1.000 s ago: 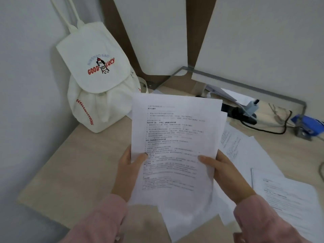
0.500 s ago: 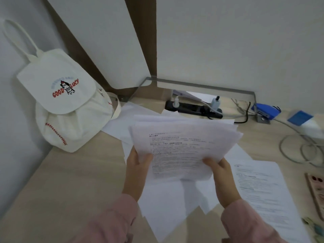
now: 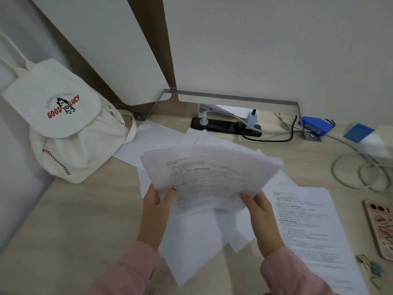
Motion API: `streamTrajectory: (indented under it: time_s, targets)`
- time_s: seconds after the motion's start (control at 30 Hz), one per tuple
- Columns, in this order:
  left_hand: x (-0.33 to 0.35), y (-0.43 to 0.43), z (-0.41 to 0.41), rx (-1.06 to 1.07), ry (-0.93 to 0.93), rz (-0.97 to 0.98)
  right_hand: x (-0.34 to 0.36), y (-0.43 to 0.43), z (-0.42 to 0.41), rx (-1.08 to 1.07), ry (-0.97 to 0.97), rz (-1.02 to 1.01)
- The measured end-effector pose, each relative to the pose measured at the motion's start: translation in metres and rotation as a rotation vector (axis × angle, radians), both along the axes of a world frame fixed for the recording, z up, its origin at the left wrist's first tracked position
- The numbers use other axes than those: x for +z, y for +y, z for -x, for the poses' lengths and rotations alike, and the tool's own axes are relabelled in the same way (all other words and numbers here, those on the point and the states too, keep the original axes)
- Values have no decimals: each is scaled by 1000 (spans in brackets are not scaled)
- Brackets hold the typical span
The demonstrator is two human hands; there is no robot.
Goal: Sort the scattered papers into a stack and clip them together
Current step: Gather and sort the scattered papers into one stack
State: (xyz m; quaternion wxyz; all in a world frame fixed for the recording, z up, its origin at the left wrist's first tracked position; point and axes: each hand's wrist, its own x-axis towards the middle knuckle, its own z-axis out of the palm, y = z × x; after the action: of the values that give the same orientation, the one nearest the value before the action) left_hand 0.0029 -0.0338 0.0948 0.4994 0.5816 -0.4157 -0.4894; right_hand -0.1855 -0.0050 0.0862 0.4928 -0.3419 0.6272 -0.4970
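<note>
While both grips, left hand [image 3: 156,206] and right hand [image 3: 260,211], hold the gathered papers [image 3: 209,173], I next collect the sheet [image 3: 308,226] at the counter [image 3: 70,213] right edge.

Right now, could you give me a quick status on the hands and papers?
Both hands, left and right, grip paper bundle. Loose sheets on desk. Unclipped.

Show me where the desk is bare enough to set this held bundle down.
Bare wood lies left of the left hand, below the canvas bag. Right of the right hand it is crowded: loose sheets, phone, cables.
</note>
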Motion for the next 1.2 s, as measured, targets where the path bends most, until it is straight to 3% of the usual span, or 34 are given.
streamTrajectory:
  time_s: [0.2, 0.4, 0.57, 0.97, 1.13, 1.2]
  targets:
    - [3, 5, 37, -87, -3, -66, 7, 11, 53, -53, 97, -53]
    - [-35, 21, 117, -345, -30, -345, -36, 49, 148, -179, 148, -346]
    - [-65, 35, 182, -440, -43, -485, -54, 74, 207, -257, 204, -437]
    - [-85, 38, 230, -566, -172, -501, -81, 65, 253, -254, 257, -519]
    - [-94, 38, 213, -539, -254, -525, -82, 62, 245, -248, 488, -457]
    - [-94, 38, 199, -508, -302, -476, -81, 54, 236, -199, 493, -430]
